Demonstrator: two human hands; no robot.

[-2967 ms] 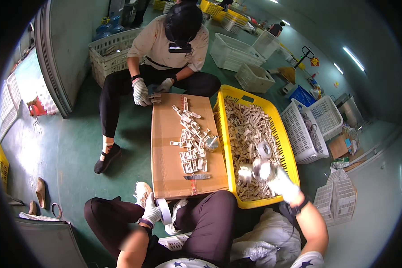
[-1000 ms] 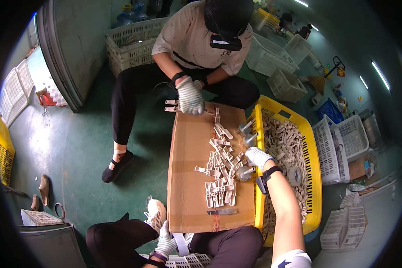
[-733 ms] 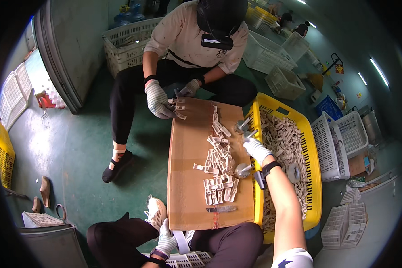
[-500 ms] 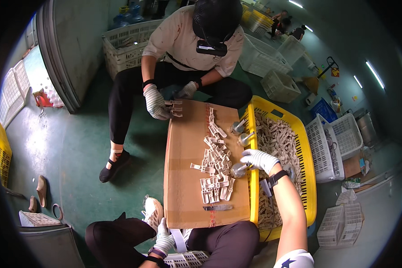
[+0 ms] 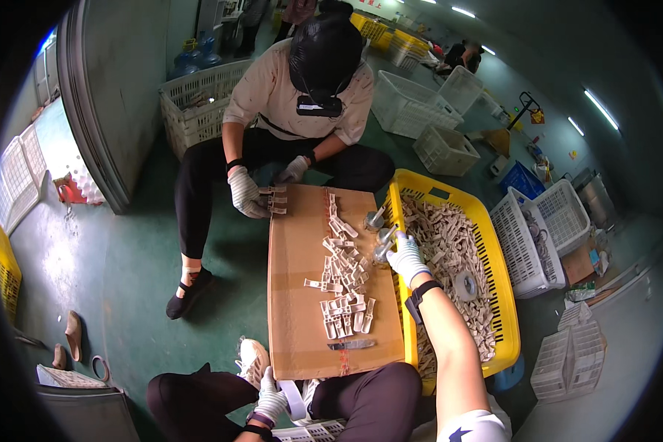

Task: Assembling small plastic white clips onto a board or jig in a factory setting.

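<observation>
My right hand point(image 5: 407, 259), gloved, is closed around a clear glass jar point(image 5: 381, 253) at the cardboard's right edge. Just beyond it stand a second jar point(image 5: 385, 236) and a third jar point(image 5: 373, 220), with pale sticks rising from them. Low at the front, my gloved left hand point(image 5: 271, 400) grips a pale roll point(image 5: 295, 400) that looks like tape; its fingers are partly hidden. Between my hands lies a brown cardboard surface point(image 5: 295, 295) with a pile of beige clip-like pieces point(image 5: 344, 269), a neat row of them point(image 5: 342, 315) and a grey knife-like tool point(image 5: 351, 344).
Beside the cardboard, a yellow basket point(image 5: 510, 295) holds many beige pieces and a tape roll point(image 5: 465, 286). Opposite sits a co-worker whose gloved hand point(image 5: 247, 193) touches joined pieces point(image 5: 274, 200). White crates point(image 5: 523, 247) stand to the right.
My right hand has closed on the nearest jar and moved it away from me, close to the other two. My left hand stays low with the roll. The view has shifted slightly.
</observation>
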